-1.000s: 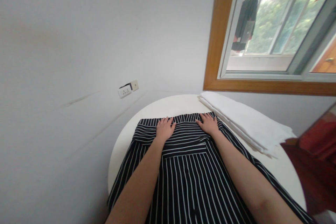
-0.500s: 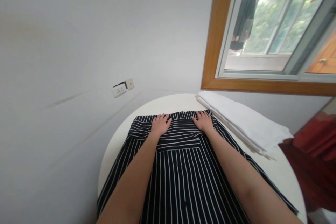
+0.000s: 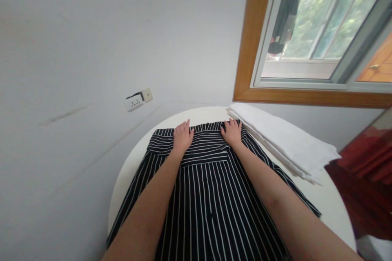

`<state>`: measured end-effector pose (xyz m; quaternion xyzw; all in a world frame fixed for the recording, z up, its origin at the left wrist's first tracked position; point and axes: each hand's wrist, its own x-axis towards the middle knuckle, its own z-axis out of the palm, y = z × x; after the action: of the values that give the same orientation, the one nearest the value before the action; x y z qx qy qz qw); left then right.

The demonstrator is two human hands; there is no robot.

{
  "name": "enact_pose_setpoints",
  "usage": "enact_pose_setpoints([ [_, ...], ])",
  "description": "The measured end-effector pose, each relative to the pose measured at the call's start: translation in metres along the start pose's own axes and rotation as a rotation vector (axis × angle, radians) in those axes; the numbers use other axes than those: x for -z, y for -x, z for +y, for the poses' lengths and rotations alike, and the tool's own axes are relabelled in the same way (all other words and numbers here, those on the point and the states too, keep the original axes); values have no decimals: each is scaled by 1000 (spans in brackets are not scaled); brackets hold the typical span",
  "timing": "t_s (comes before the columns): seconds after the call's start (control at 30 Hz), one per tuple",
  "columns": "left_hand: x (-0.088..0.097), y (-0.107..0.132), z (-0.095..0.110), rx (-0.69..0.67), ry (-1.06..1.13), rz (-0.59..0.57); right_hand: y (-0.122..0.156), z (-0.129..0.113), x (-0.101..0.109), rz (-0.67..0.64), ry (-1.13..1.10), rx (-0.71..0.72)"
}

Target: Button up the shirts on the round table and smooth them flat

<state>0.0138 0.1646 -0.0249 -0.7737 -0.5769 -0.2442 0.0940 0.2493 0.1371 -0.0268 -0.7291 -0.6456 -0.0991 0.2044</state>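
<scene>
Left hand (image 3: 183, 138) and right hand (image 3: 232, 133) are resting on a striped garment (image 3: 202, 204).
Fingers are lying loose and extended on its waistband (image 3: 207, 127) near the table's (image 3: 202, 113) far edge; white cloth (image 3: 284, 140) is lying along the far-right edge.

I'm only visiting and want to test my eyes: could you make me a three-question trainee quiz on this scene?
1. Which hand is nearer the white cloth on the table?
2. True or false: all the stripes on the striped garment run in one direction.
3. What is mounted on the wall? a) a clock b) a socket c) a mirror

Key: 1: the right hand; the left hand is farther off. 2: false; some run across, others lengthwise. 3: b.
</scene>
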Motion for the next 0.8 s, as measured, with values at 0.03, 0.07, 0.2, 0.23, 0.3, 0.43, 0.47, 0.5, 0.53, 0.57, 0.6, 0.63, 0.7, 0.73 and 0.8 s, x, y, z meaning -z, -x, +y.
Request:
enact_pose_setpoints([
  [0.03, 8, 5, 3, -62, 8, 19, 4, -1, 6, 27, -9, 70],
  [0.07, 17, 10, 6, -138, 23, 14, 10, -1, 13, 35, -30, 152],
  [0.2, 65, 43, 6, -407, 170, -97, 43, 12, 55, -92, -236, 444],
  [0.23, 80, 55, 3, -452, 221, -132, 54, 18, 69, -159, -301, 496],
  [0.3, 112, 85, -4, -525, 304, -232, 80, 36, 101, -343, -413, 554],
  [0.43, 170, 158, -17, -560, 364, -533, 140, 84, 160, -688, -473, 509],
  [0.47, 181, 176, -19, -562, 359, -602, 156, 96, 171, -733, -457, 491],
  [0.5, 189, 193, -21, -557, 352, -652, 172, 107, 179, -773, -437, 472],
  [0.53, 194, 210, -22, -549, 344, -687, 187, 116, 185, -807, -424, 459],
  [0.57, 197, 225, -22, -539, 330, -711, 202, 124, 189, -825, -409, 457],
  [0.6, 198, 239, -21, -532, 314, -725, 215, 130, 190, -826, -386, 455],
  [0.63, 197, 252, -20, -525, 292, -727, 227, 135, 190, -825, -365, 459],
  [0.7, 192, 272, -15, -510, 244, -701, 245, 138, 188, -794, -335, 463],
  [0.73, 190, 279, -12, -502, 221, -682, 251, 138, 187, -779, -325, 463],
  [0.8, 185, 288, -7, -494, 183, -662, 256, 135, 185, -746, -314, 461],
])
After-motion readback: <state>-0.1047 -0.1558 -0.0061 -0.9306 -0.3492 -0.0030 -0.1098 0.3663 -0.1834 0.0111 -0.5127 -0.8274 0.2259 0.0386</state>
